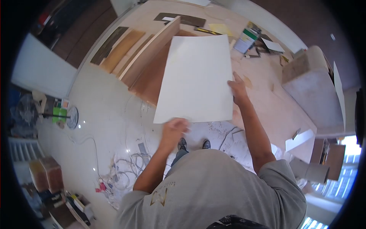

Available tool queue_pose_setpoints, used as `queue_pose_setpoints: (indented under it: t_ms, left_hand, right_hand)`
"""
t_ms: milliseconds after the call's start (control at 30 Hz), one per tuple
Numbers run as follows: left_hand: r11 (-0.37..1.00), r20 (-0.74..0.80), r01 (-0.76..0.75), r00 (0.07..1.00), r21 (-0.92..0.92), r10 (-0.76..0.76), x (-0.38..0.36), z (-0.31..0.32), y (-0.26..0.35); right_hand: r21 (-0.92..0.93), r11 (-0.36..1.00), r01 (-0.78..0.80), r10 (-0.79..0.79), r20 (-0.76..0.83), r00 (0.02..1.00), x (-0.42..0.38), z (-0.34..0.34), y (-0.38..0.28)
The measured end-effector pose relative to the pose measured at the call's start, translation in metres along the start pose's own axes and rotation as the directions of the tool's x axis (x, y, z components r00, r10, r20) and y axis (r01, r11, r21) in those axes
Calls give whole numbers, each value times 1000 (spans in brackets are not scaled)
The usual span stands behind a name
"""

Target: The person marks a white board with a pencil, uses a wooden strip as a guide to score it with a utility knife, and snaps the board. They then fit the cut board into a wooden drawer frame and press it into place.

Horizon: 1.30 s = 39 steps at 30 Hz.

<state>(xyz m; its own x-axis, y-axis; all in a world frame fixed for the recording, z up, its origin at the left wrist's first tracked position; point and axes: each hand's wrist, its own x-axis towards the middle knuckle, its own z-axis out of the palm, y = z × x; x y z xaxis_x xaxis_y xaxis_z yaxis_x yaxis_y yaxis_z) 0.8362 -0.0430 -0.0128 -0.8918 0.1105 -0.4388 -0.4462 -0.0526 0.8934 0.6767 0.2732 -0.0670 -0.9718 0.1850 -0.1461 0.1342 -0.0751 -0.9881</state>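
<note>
A large white rectangular sheet [198, 78] is held up in front of me, its far part overlapping the workbench in this view. My right hand [238, 89] grips its right edge, thumb on the upper face and the other fingers mostly hidden. At the near edge, toward the left corner, is my left hand [175, 129], its fingers curled at the edge and slightly blurred. Behind the sheet, a long upright board [152, 49] stands along a brown panel [146, 86], partly covered by the sheet.
The wooden workbench [263, 89] carries a metal can [247, 40], brown strips [122, 49], and a pale box-shaped piece [310, 84] at right. Tangled cables [127, 170] lie on the floor to my left, near a standing fan [72, 117]. A small white offcut [299, 139] sits at the bench's near corner.
</note>
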Motion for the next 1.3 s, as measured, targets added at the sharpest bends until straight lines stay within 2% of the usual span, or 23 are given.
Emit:
queue_pose_setpoints:
  t_ms: [33,67,133,233,300,333,367,433,533,633,733,800,833,933,1033,1100,1133,1200,1233,1300]
  left_hand:
    - [955,-166,-208,955,210,245,16,-25,-24]
    - [860,-313,-251,856,444,412,29,-48,-31]
    - [777,-432,-173,749,605,503,43,-77,-27]
    - [836,-492,-86,774,542,398,83,-116,-56]
    - [925,-494,103,864,365,99,95,-118,-55]
    - [939,-471,207,881,276,-56,101,-118,-55]
    - [945,-460,206,885,254,-69,104,-113,-53]
    - [956,-437,211,893,203,-104,106,-102,-56]
    - [966,-407,155,912,209,-59,126,-110,-80]
    - [877,-450,87,879,472,155,155,-131,-119]
    - [896,-439,220,898,386,-31,139,-111,-90]
    - [847,-421,237,907,476,-17,127,-108,-74]
    - [819,-412,246,911,518,-13,121,-108,-68]
    - [925,-373,279,912,257,-171,88,-99,-42]
    - [923,-327,342,905,178,-272,85,-104,-46]
    - [964,-248,244,945,105,-212,92,-113,-60]
    - [979,-211,193,961,63,-176,96,-118,-68]
    - [991,-279,127,954,38,-112,89,-106,-58]
    - [995,-311,93,947,28,-80,82,-98,-51]
    - [987,-283,125,955,100,-92,58,-82,-27]
  right_hand:
    - [-29,998,52,-52,-18,998,1,1,2]
    - [-63,993,97,-100,-33,994,1,-1,6]
    - [-36,998,57,-60,-80,995,16,-9,30]
    - [-80,996,26,-34,-93,995,9,0,18]
    - [-131,991,-6,-5,-80,997,6,0,14]
    - [-188,980,63,-81,-93,992,8,0,18]
    - [-248,960,128,-157,-102,982,9,2,22]
    - [-321,936,148,-196,-123,973,11,-2,29]
    - [-303,951,67,-117,-152,981,-10,4,4]
    - [-227,972,52,-86,-143,986,-5,2,15]
    - [-243,968,61,-95,-130,987,1,-6,18]
    - [-274,956,108,-149,-135,980,-4,-10,16]
    - [-219,971,96,-124,-115,986,-8,-17,15]
    - [-82,996,40,-45,-56,997,-25,-48,15]
    - [4,1000,-11,11,10,1000,-31,-72,33]
    - [64,998,-21,15,96,995,-25,-80,49]
    - [16,999,-36,34,103,994,-19,-83,54]
    - [-79,995,-68,77,114,990,-13,-85,58]
    - [-67,995,-74,81,122,989,-14,-86,59]
    - [-22,998,-61,64,122,990,-24,-90,46]
